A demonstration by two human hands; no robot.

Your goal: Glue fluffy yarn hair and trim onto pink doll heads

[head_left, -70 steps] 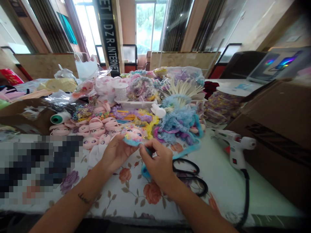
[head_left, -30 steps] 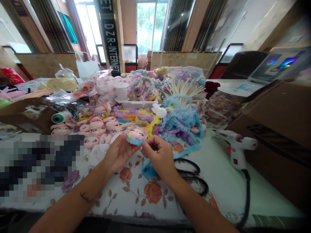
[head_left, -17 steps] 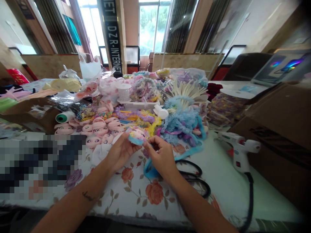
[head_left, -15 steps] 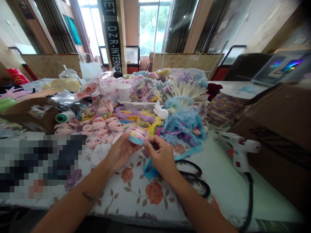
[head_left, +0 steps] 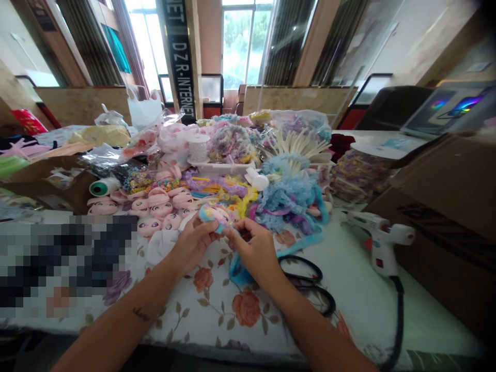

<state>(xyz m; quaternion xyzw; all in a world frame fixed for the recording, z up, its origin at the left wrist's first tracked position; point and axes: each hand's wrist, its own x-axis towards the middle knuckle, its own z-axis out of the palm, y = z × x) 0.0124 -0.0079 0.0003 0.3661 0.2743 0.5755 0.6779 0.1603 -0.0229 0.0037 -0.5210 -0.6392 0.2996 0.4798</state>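
Observation:
A small doll head (head_left: 220, 213) with a painted face and blue and yellow trim round its edge is between my hands, above the flowered cloth. My left hand (head_left: 197, 240) is closed on its left side, thumb on the trim. My right hand (head_left: 253, 245) pinches at the lower right edge; what exactly its fingertips grip is hidden. A light-blue fluffy strip (head_left: 241, 271) lies under my right hand and runs to the right. Black-handled scissors (head_left: 310, 284) rest beside my right forearm, their blades hidden.
Several pink doll heads (head_left: 160, 209) lie beyond my left hand. Blue ruffled trim (head_left: 289, 194) is heaped behind my right hand. A white glue gun (head_left: 382, 240) with a dark cord stands at the right, near a cardboard box (head_left: 445, 222). A green-ended spool (head_left: 104, 187) lies at the left.
The doll head has turned in my fingers, so more of its face and trim shows. My left thumb has shifted onto its front edge. My right hand has stayed nearly in place.

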